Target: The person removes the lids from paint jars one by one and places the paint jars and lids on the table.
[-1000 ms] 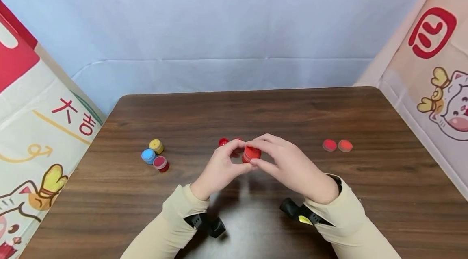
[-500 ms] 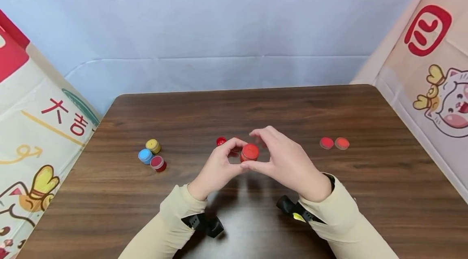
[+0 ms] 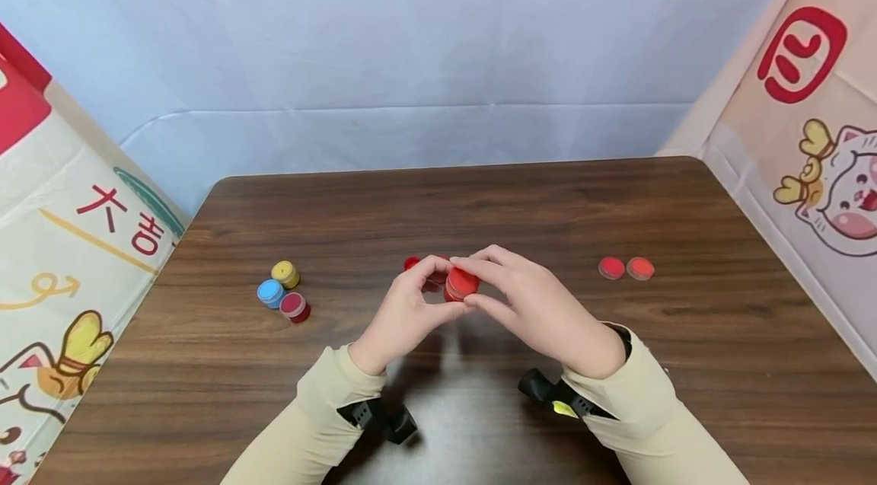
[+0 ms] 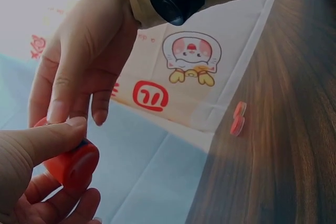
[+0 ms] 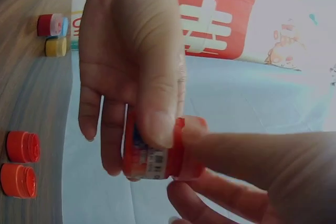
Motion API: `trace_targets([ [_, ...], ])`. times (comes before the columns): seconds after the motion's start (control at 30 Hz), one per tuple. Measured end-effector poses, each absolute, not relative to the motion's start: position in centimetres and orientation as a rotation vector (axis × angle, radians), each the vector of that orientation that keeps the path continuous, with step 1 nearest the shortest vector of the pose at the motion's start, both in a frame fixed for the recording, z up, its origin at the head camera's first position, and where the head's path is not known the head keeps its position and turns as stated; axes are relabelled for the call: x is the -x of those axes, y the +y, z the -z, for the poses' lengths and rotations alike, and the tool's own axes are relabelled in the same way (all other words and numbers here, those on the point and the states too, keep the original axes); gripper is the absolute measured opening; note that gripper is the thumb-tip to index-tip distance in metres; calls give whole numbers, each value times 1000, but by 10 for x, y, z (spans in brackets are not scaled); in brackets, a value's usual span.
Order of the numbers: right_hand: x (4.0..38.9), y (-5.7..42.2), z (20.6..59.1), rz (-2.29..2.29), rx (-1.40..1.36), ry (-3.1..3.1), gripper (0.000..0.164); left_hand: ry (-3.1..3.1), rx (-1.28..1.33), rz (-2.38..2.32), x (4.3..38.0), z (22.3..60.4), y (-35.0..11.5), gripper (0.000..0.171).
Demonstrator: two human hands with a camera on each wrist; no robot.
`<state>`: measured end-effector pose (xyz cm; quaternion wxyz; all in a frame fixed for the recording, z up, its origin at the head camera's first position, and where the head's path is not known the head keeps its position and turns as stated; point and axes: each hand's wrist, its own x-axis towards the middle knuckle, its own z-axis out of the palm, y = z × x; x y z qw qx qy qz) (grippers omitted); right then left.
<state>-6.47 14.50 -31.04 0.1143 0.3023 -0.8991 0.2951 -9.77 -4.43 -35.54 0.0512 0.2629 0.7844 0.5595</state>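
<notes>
A small red-orange paint jar [image 3: 460, 285] is held up over the table between both hands. My left hand [image 3: 404, 310] grips its labelled body with thumb and fingers. My right hand [image 3: 541, 306] pinches the lid, fingers on the far side and thumb on the near side. In the right wrist view, the label [image 5: 152, 162] shows beneath my left thumb, and the lid [image 5: 194, 124] is partly covered by my right thumb. Behind the hands stand two jars without lids, one red [image 5: 22, 147] and one orange [image 5: 17, 180]; in the head view the hands partly hide them.
Two loose lids, one red [image 3: 611, 268] and one orange [image 3: 640, 269], lie on the brown wooden table [image 3: 685, 363] at right. At left, yellow [image 3: 285, 273], blue [image 3: 270, 292] and dark red [image 3: 295, 307] lidded jars stand together. A pale cloth hangs behind.
Half a second ago my right fingers were lifted off the lid, the thumb staying near it; they now pinch it again. My left hand keeps its grip, and the jar has shifted slightly left.
</notes>
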Motion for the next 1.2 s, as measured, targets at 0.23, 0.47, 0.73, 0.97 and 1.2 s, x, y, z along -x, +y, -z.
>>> trace_targets([
  [0.23, 65, 146, 309, -897, -784, -2666, 82, 2365, -824, -1744, 99, 356, -45, 34],
  [0.47, 63, 137, 314, -797, -572, -2609, 56, 2322, -833, -1716, 96, 357, -44, 31],
  [0.73, 65, 136, 316, -750, -634, -2664, 27, 2338, -795, -1703, 95, 354, -43, 30],
  [0.97, 66, 144, 312, -811, -928, -2670, 42, 2374, -760, -1699, 98, 354, -45, 34],
  [1.2, 67, 147, 310, -918, -871, -2696, 55, 2370, -792, -1686, 98, 354, -45, 33],
])
